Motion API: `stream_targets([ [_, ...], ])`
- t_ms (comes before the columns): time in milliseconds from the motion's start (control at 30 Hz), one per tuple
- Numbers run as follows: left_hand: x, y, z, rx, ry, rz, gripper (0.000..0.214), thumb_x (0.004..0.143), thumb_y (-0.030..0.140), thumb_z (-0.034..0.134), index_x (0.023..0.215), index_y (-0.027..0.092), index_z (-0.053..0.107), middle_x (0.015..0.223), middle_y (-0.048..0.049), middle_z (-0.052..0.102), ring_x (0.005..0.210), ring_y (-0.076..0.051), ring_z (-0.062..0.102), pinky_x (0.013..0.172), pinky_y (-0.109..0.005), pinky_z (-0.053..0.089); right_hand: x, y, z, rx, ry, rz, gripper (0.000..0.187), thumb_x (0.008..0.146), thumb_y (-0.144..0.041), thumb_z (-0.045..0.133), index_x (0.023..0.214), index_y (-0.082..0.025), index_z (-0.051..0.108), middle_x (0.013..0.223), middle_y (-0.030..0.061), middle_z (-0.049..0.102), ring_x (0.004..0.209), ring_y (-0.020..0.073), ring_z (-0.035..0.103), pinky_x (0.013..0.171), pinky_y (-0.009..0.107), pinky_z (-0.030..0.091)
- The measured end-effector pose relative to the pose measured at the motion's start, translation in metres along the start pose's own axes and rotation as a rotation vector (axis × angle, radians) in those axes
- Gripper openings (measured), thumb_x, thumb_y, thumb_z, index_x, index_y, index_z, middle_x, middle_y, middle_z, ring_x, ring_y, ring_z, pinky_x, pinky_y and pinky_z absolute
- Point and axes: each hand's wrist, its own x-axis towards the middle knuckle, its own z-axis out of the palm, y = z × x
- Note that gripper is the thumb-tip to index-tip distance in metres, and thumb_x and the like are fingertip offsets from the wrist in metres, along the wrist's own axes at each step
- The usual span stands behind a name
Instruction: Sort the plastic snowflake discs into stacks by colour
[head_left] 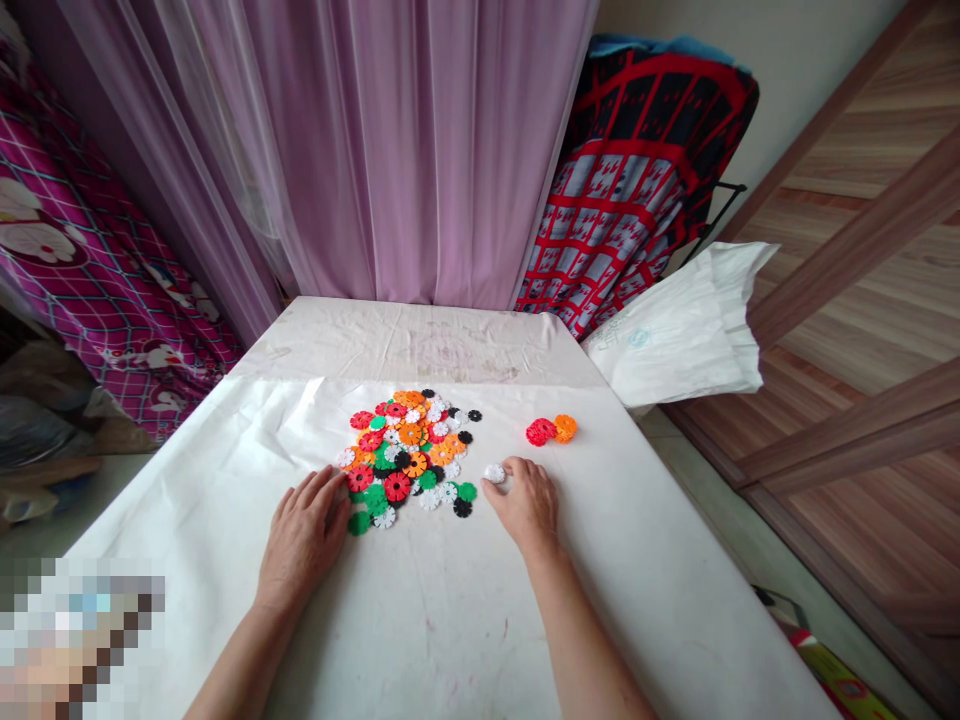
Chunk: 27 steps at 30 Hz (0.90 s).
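A loose pile of notched plastic discs [410, 433] in red, orange, green, white and black lies on the white-covered table. At its left edge rests my left hand [304, 530], palm down with fingers stretched out beside a red disc [359, 478] and a green disc [359, 523]. To the right of the pile, my right hand [531, 503] pinches white notched discs [493, 472] between thumb and index finger, low over the cloth. How many it holds is hard to make out. Beyond that hand stand a red disc stack [540, 432] and an orange disc stack [565, 429], side by side and touching.
The white tablecloth [420, 620] spreads around the pile. A white bag [682, 335] hangs over the table's right far edge. Purple curtains [420, 150] close off the back, with a red and black patterned cloth [607, 180] at right. Wooden doors [862, 300] stand farther right.
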Motion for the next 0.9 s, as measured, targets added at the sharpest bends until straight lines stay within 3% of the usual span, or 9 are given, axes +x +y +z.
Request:
stream_targets([
  [400, 0.0, -0.001, 0.0, 0.002, -0.004, 0.004, 0.043, 0.096, 0.04, 0.039, 0.126, 0.021, 0.064, 0.138, -0.0116, 0.061, 0.129, -0.03, 0.054, 0.108, -0.049, 0.041, 0.002, -0.005, 0.005, -0.022, 0.004, -0.017, 0.015, 0.08, -0.025, 0.067, 0.094, -0.02, 0.065, 0.088, 0.0056, 0.069, 0.084, 0.0218, 0.057, 0.075, 0.032, 0.035],
  [533, 0.0, 0.001, -0.001, 0.003, -0.003, -0.001, 0.044, 0.097, 0.041, 0.037, 0.125, 0.02, 0.064, 0.138, -0.0117, 0.062, 0.129, -0.03, 0.055, 0.107, -0.05, 0.042, 0.0, -0.012, 0.0, 0.058, 0.03, -0.076, 0.016, 0.08, -0.026, 0.068, 0.095, -0.021, 0.066, 0.096, 0.007, 0.068, 0.092, 0.0223, 0.056, 0.08, 0.032, 0.037],
  [700, 0.001, 0.002, -0.002, -0.011, -0.004, -0.004, 0.044, 0.097, 0.04, 0.038, 0.126, 0.02, 0.064, 0.137, -0.0128, 0.062, 0.128, -0.03, 0.055, 0.107, -0.051, 0.042, -0.01, -0.043, -0.008, 0.17, -0.135, -0.274, 0.014, 0.08, -0.03, 0.071, 0.093, -0.026, 0.069, 0.103, 0.0034, 0.068, 0.099, 0.022, 0.056, 0.088, 0.034, 0.037],
  [900, 0.0, 0.002, -0.001, -0.024, -0.007, -0.023, 0.043, 0.096, 0.04, 0.039, 0.126, 0.022, 0.065, 0.138, -0.0116, 0.062, 0.13, -0.03, 0.054, 0.108, -0.05, 0.041, -0.015, -0.06, -0.005, 0.135, -0.258, -0.26, 0.018, 0.081, -0.027, 0.069, 0.099, -0.027, 0.07, 0.101, 0.0033, 0.07, 0.099, 0.0227, 0.057, 0.089, 0.036, 0.036],
])
